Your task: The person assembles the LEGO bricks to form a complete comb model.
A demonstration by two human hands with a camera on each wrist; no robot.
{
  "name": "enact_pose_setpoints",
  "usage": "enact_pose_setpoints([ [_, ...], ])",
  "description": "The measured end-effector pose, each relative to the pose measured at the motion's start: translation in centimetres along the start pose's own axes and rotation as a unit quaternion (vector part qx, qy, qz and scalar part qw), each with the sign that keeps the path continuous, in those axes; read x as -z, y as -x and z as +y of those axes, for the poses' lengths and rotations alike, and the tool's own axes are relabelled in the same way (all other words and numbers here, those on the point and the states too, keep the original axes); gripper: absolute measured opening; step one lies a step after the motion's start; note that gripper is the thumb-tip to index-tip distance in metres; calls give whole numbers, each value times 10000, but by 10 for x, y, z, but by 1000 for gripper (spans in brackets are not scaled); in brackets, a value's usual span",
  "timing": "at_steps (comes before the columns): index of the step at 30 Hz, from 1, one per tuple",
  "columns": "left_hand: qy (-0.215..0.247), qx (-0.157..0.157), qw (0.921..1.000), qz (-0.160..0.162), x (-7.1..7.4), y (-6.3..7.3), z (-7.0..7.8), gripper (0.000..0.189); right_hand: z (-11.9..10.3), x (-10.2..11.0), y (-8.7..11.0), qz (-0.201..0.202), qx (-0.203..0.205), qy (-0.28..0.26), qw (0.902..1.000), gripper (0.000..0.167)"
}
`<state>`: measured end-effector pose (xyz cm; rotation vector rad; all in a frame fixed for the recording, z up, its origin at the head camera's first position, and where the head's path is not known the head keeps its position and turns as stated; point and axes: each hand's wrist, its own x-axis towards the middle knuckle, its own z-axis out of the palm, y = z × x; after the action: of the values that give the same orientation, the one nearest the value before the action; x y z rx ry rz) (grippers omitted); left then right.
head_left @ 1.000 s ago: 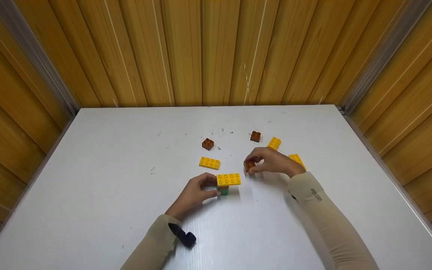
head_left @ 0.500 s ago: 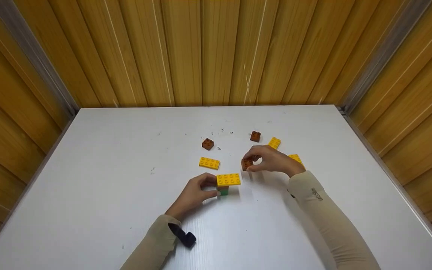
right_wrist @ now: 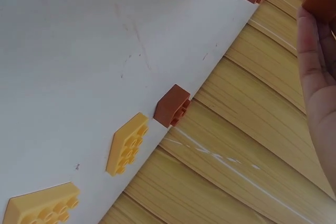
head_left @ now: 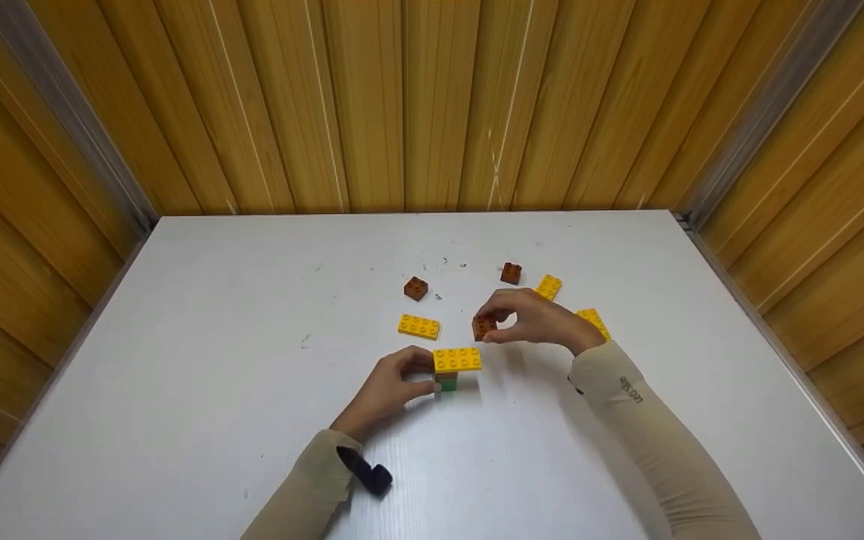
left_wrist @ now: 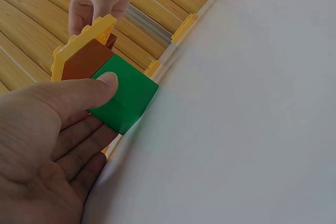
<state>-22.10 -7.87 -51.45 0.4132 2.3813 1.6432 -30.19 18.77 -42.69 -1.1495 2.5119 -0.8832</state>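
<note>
A small stack stands near the middle of the white table: a green brick [left_wrist: 126, 93] at the bottom, a brown brick [left_wrist: 86, 61] above it, a yellow 2x4 plate [head_left: 457, 359] on top. The plate juts out to the right past the bricks. My left hand [head_left: 391, 386] grips the stack from the left, its thumb on the green brick's side. To the right and a little behind, my right hand [head_left: 533, 319] pinches a loose brown 2x2 brick [head_left: 484, 328] between thumb and fingers. That brick is raised off the table, its studs facing up.
Behind the stack lies a yellow plate [head_left: 418, 326]. Two more brown bricks, one at back left [head_left: 415, 288] and another brick [head_left: 511, 273] at back right, sit on the table. Beyond my right hand are a yellow plate [head_left: 549, 286] and a second plate [head_left: 593, 322] by the wrist.
My right hand has lifted the brown brick and carried it leftward, closer to the stack. My left hand and the stack have stayed in place.
</note>
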Motion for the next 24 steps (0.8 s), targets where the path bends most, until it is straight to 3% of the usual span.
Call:
enact_pose_setpoints([
  [9, 177, -75, 9998, -50, 0, 0, 0, 34, -8, -2, -3, 100, 407, 94, 9991, 31],
  [24, 84, -78, 9999, -17, 0, 0, -1, 33, -25, -5, -8, 1, 609, 113, 9981, 30],
])
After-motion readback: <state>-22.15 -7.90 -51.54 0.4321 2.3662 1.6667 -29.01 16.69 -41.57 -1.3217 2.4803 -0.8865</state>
